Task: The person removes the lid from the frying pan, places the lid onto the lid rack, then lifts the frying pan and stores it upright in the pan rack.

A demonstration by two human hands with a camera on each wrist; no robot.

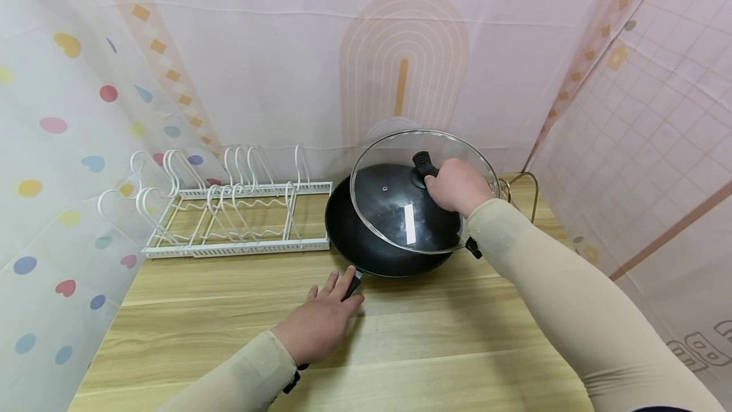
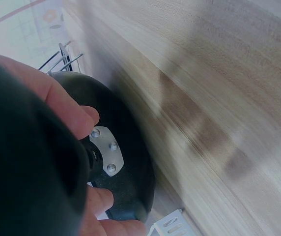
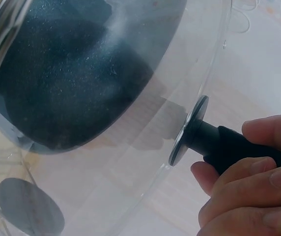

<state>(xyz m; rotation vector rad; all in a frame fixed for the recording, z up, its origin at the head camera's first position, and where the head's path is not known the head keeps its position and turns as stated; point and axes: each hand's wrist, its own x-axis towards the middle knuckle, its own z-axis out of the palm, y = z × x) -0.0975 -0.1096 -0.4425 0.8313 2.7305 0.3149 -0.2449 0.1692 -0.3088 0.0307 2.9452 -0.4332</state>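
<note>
A black frying pan (image 1: 350,237) sits on the wooden tabletop, its long handle (image 1: 353,286) pointing toward me. My left hand (image 1: 320,326) holds that handle, thumb on one side and fingers on the other. In the left wrist view, a riveted metal plate (image 2: 112,152) joins the handle to the pan. My right hand (image 1: 457,186) grips the black knob (image 1: 423,163) of a clear glass lid (image 1: 410,224). The lid is tilted over the pan, its metal rim overlapping the pan's right part in the head view. Through the glass, the dark pan shows in the right wrist view.
A white wire rack (image 1: 237,248) with several upright loops stands to the left of the pan, close to its edge. Behind the lid on the right is a gold-coloured wire rack (image 1: 535,196). Patterned curtains (image 1: 274,81) enclose the table at the back and sides.
</note>
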